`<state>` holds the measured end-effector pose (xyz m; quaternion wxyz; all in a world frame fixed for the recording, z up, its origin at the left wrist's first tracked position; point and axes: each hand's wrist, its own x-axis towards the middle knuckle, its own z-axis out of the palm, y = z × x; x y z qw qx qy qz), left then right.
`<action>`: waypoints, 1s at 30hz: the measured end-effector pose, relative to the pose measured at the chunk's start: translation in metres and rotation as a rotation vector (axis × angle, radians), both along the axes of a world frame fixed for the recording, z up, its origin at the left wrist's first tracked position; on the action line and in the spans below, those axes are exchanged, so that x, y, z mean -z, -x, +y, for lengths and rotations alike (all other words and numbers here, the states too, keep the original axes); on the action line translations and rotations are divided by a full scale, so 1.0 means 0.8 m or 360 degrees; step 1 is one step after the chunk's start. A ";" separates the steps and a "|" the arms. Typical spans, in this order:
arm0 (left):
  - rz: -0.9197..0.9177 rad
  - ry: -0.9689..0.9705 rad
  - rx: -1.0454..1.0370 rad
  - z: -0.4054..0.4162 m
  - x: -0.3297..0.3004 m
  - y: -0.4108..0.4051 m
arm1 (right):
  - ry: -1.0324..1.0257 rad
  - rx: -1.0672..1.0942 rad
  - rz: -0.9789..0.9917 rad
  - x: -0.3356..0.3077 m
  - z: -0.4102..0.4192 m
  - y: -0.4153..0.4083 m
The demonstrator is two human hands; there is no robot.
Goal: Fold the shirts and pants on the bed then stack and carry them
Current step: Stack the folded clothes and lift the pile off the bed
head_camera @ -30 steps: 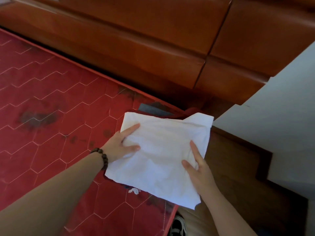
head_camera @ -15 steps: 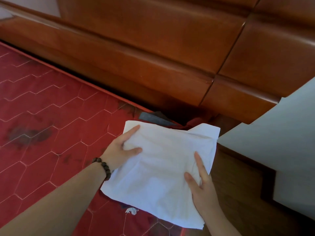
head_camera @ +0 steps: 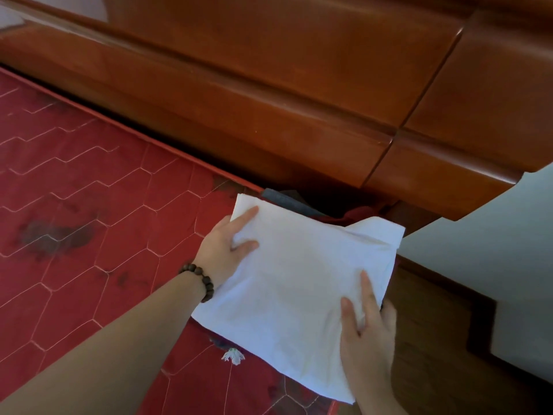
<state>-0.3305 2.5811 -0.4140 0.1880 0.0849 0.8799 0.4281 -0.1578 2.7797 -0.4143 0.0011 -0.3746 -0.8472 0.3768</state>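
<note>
A folded white shirt (head_camera: 299,280) tops a stack at the corner of the red quilted mattress (head_camera: 89,190). Under its far edge a grey garment (head_camera: 284,200) and a dark red one (head_camera: 359,214) peek out. My left hand (head_camera: 224,253), with a bead bracelet on the wrist, grips the stack's left edge, thumb and forefinger on top and the other fingers hidden below. My right hand (head_camera: 368,333) grips the near right edge, two fingers lying on the white cloth. I cannot tell whether the stack rests on the mattress or is lifted.
A glossy wooden headboard (head_camera: 269,100) runs along the far side of the mattress. To the right are a pale wall (head_camera: 478,250) and a wooden floor (head_camera: 434,310) with a dark skirting line. Dark stains mark the mattress at left.
The view has swung up and left, so more headboard shows. Both hands keep the same hold on the stack, which sits lower and further right in the frame.
</note>
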 end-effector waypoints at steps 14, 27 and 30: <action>0.0450 0.0283 -0.0283 0.023 -0.029 0.016 | -0.0342 -0.0124 0.0133 -0.014 0.033 0.028; 0.0628 0.1098 0.0516 0.047 0.037 -0.023 | -0.1143 -0.0850 -0.0311 0.024 0.013 0.086; 0.0657 0.1077 0.0536 0.044 0.039 -0.023 | -0.1107 -0.0894 -0.0316 0.025 0.017 0.083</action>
